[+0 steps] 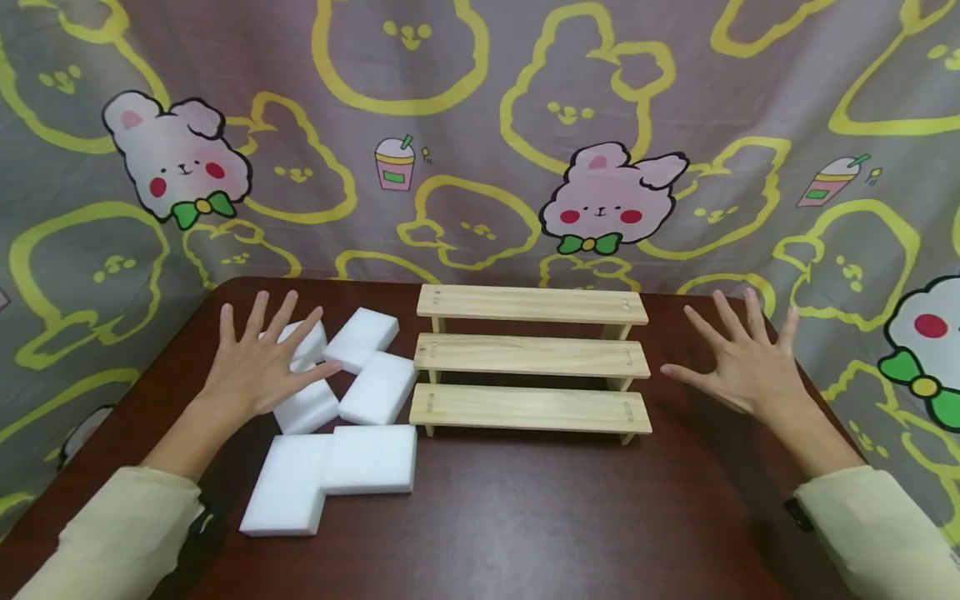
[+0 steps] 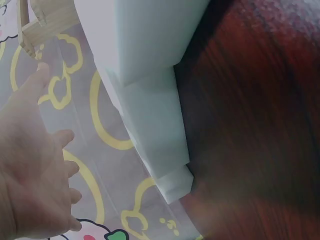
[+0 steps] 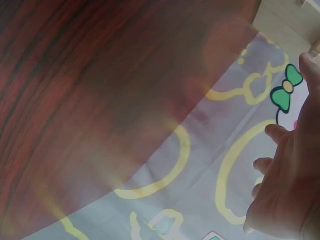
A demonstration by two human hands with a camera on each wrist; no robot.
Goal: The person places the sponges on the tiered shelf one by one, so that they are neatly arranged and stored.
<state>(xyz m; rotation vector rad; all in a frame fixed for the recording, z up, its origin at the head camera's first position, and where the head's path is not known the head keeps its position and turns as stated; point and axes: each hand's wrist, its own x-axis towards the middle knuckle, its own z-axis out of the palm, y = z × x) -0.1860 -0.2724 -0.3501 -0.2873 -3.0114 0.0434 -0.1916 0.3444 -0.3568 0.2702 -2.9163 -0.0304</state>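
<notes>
Two pale sleeves (image 1: 120,533) (image 1: 877,525) come in nearest the camera, one at each lower corner, pushed back to bare the forearms. Largest beyond them is the grey cloth (image 1: 468,137), hung behind and at both sides of the table, printed with yellow animal outlines, rabbits in green bows and drink cups. The dark reddish-brown table (image 1: 540,517) reaches up to it, its wood grain streaked in the wrist views. Near its far side, about the middle, stands a wooden rack (image 1: 532,357) of three stepped shelves, the rear one highest. On either side of it is a raised hand, fingers and thumb spread wide: the left hand (image 1: 255,362) overlaps some of the blocks from above, though its own wrist view shows it apart from them, and the right hand (image 1: 750,367) is out beyond the rack's right end. Six white blocks (image 1: 378,387) lie on the table left of the rack, the front two touching, the others clustered behind and partly hidden by the left hand. Smallest is a dark band (image 1: 201,518) at the left cuff.
</notes>
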